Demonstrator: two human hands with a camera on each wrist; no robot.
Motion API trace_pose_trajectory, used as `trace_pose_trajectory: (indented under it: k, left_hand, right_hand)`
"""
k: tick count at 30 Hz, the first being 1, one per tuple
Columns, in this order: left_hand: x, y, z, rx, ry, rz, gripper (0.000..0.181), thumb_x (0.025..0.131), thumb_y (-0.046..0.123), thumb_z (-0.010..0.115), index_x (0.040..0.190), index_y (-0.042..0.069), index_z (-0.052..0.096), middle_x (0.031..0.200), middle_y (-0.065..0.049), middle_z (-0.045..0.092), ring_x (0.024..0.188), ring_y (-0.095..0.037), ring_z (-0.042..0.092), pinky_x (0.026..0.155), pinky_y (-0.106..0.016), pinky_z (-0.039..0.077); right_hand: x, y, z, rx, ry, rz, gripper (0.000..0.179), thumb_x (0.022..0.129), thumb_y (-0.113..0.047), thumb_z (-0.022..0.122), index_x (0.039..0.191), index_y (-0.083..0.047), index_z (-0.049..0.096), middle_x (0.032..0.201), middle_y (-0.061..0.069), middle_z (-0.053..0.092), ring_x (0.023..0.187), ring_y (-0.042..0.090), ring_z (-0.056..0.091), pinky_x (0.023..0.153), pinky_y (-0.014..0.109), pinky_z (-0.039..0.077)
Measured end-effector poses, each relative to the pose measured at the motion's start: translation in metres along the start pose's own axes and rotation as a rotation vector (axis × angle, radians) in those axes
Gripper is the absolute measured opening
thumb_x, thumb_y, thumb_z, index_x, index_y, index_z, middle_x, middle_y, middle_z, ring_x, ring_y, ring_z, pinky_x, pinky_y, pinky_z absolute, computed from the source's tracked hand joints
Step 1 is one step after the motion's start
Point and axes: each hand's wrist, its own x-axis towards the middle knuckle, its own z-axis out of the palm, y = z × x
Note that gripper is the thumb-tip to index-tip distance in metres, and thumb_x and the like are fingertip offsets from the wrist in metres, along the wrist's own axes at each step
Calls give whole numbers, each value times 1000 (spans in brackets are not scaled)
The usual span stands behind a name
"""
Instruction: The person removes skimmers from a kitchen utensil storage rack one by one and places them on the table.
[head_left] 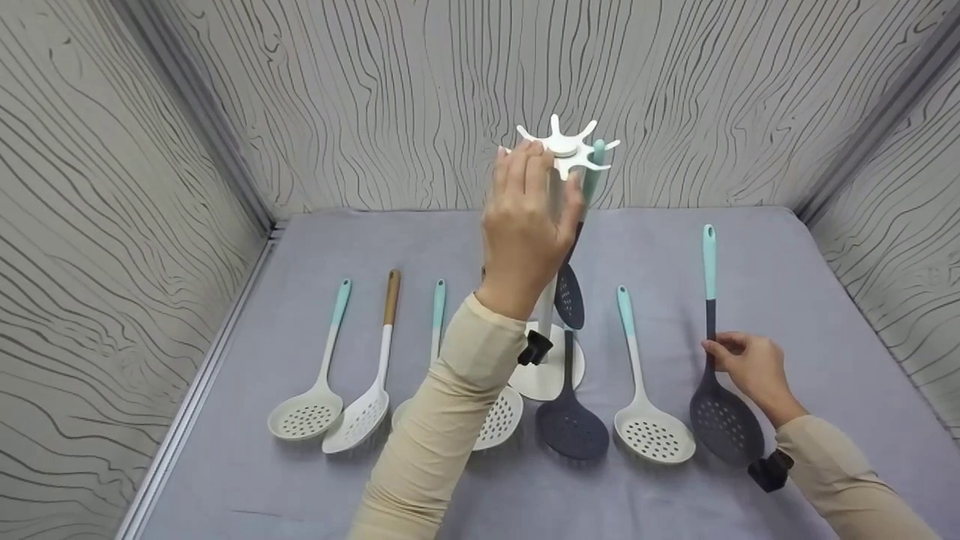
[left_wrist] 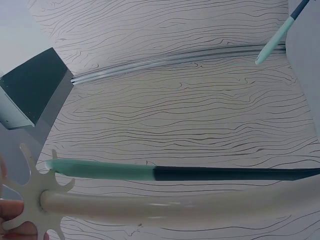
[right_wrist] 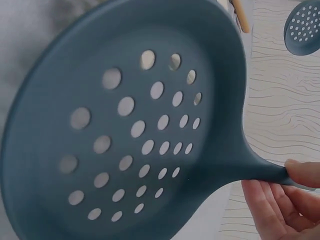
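Note:
My left hand [head_left: 525,217] grips the star-shaped hook top [head_left: 564,148] of a white utensil stand. The stand's post [left_wrist: 175,206] and round base [head_left: 529,381] are partly behind my left hand and arm. From one hook hangs a dark skimmer [head_left: 570,296] with a mint handle [left_wrist: 110,170]. On the right, my right hand [head_left: 757,371] pinches the neck of another dark skimmer [right_wrist: 220,145], its mint handle [head_left: 709,262] pointing away from me. The thumb and fingers of that hand [right_wrist: 280,210] close on the neck just above the perforated bowl.
On the grey cloth [head_left: 225,465] lie several skimmers in a row: a mint-handled white one [head_left: 304,416], a wooden-handled white one [head_left: 364,420], a dark one [head_left: 571,431] and a white one [head_left: 652,435]. My left forearm covers others partly. Wood-patterned walls [head_left: 375,112] enclose the table.

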Motion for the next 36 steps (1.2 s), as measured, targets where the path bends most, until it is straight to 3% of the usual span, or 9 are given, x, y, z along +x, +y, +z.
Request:
trace_pose_trajectory:
  k: [11,20,29,36]
  left_hand:
    - [0,0,0,-9,16,8,28,95,26,53,109,3,62,117,-13,66,121,-25,60,120,-35,37]
    - [0,0,0,-8,7,2,29,95,23,52,112,1,61,120,-13,66,123,-24,59,120,-36,37]
    - [0,-1,0,-7,-10,0,32,96,25,51,113,1,62,119,-14,66,123,-26,59,121,-37,36]
    - [0,-1,0,-11,6,1,30,95,23,52,113,0,62,119,-14,66,122,-25,59,120,-37,37]
  right_hand:
    - [6,2,1,5,-57,40,39,91,-11,62,113,22,58,103,36,67,58,1,67,59,18,60]
    - [11,1,-1,-1,-86,80,40,92,-13,62,114,21,58,105,35,67,62,8,71,62,21,61]
    - [16,2,3,-11,-147,79,37,90,-10,62,109,22,59,98,35,68,59,5,67,60,25,61]
    - [17,3,7,-62,-190,81,33,89,-7,61,103,23,60,91,33,69,60,14,69,56,26,60]
